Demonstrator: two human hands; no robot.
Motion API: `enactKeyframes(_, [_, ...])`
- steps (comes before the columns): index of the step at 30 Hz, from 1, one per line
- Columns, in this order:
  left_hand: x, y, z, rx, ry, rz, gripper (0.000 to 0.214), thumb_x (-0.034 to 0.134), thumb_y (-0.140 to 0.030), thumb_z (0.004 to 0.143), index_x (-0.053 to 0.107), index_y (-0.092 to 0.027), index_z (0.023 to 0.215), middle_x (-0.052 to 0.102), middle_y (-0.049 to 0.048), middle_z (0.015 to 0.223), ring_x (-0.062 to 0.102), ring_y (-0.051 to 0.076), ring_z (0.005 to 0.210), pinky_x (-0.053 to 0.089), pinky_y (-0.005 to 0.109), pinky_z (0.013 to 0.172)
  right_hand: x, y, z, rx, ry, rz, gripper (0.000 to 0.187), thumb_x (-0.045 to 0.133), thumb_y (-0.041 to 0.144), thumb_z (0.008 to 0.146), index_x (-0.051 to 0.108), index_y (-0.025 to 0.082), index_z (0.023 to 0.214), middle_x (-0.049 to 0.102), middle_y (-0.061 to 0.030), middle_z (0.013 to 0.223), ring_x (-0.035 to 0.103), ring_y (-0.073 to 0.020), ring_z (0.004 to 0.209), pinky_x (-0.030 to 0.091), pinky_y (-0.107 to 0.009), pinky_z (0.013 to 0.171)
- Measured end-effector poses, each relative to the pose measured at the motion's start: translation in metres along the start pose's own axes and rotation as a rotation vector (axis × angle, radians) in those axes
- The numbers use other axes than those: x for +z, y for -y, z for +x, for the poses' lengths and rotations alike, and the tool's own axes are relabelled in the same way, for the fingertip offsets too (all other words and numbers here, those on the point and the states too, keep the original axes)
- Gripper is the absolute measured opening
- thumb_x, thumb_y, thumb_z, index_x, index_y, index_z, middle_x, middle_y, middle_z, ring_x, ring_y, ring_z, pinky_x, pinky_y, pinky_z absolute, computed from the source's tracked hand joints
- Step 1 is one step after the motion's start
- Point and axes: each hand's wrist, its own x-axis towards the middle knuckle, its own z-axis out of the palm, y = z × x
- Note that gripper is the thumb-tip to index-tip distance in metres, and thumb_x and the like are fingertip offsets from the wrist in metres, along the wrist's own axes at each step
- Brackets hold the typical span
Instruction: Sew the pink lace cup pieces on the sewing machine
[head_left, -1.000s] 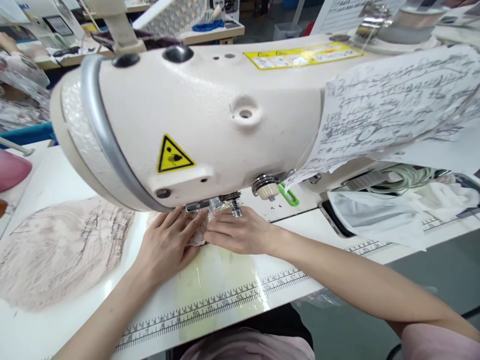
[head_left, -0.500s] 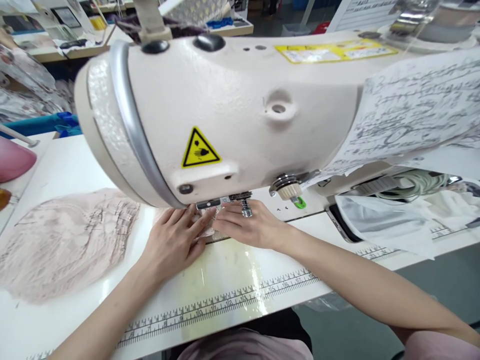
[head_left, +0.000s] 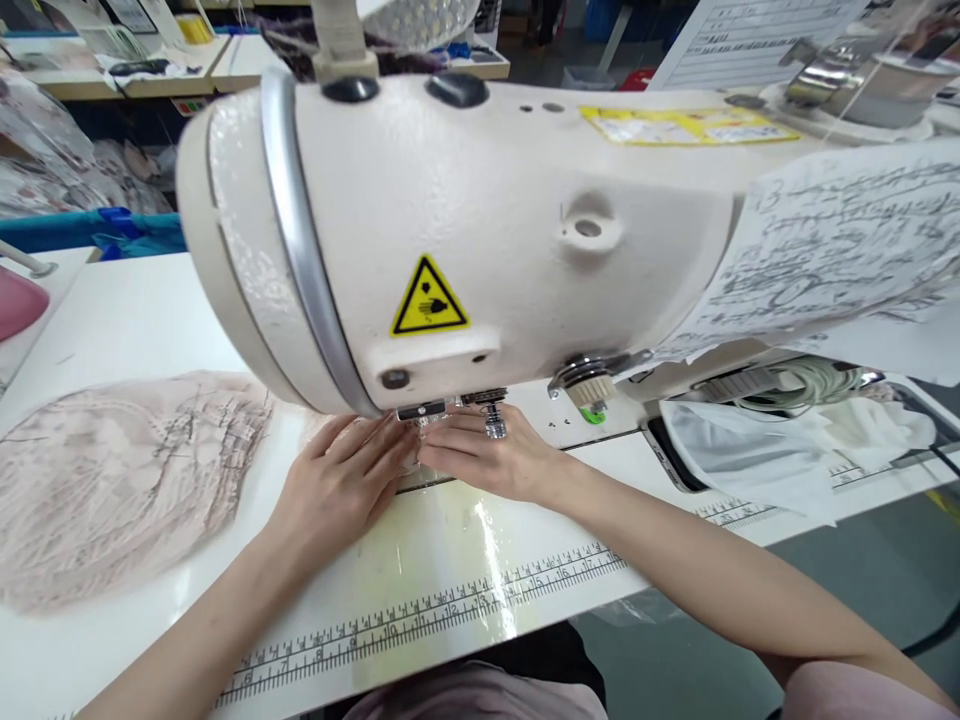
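Under the white sewing machine's head point(head_left: 502, 220), a piece of pale pink lace fabric point(head_left: 410, 458) lies at the needle area, mostly covered by my hands and the machine. My left hand point(head_left: 337, 480) rests flat on this lace, fingers stretched out and close together, thumb mostly hidden. Facing it from the right, my right hand point(head_left: 491, 455) lies low by the presser area with its fingers extended over the lace; the fingertips are partly behind the small metal fittings. Left of my left hand, a gathered heap of pale pink lace fabric point(head_left: 135, 480) is spread on the table.
A ruler strip point(head_left: 420, 620) runs along the white table's front edge. At right lie a phone point(head_left: 671, 455), white cloth point(head_left: 750, 440) and a coil of pale cord point(head_left: 802, 385). Handwritten paper point(head_left: 840, 240) hangs on the machine. A pink object point(head_left: 19, 305) stands far left.
The view has shifted slightly, so the machine appears farther right. My left hand's fingers have drawn closer together and its thumb has tucked under. My right hand stays nearly in place.
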Motion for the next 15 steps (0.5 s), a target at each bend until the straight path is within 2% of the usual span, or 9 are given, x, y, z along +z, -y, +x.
enactKeyframes(3, [-0.001, 0.002, -0.001, 0.039, -0.035, 0.002, 0.030, 0.054, -0.015, 0.093, 0.061, -0.012, 0.123, 0.070, 0.0067, 0.120, 0.064, 0.023, 0.112, 0.045, 0.041, 0.097, 0.004, 0.002, 0.000, -0.008, -0.002, 0.021, 0.018, 0.055, 0.010, 0.093, 0.067, 0.022, 0.089, 0.071, 0.0050, 0.091, 0.058, -0.0067, 0.068, 0.036, -0.023, 0.055])
enactKeyframes(10, [0.000, 0.007, -0.003, 0.001, -0.036, -0.032, 0.022, 0.058, -0.019, 0.092, 0.065, -0.012, 0.111, 0.071, 0.0089, 0.117, 0.068, 0.022, 0.105, 0.046, 0.041, 0.098, 0.016, 0.004, 0.000, -0.008, 0.078, 0.151, 0.018, 0.052, 0.013, 0.095, 0.067, 0.022, 0.088, 0.070, 0.0016, 0.090, 0.060, -0.0088, 0.080, 0.046, -0.021, 0.068])
enactKeyframes(15, [0.002, 0.008, -0.002, -0.001, -0.042, -0.006, 0.022, 0.056, -0.020, 0.093, 0.065, -0.010, 0.111, 0.071, 0.0098, 0.115, 0.069, 0.023, 0.097, 0.048, 0.042, 0.093, 0.018, 0.004, 0.002, 0.028, 0.102, 0.212, 0.019, 0.052, 0.012, 0.096, 0.067, 0.022, 0.090, 0.069, 0.0016, 0.090, 0.059, -0.0088, 0.081, 0.048, -0.022, 0.075])
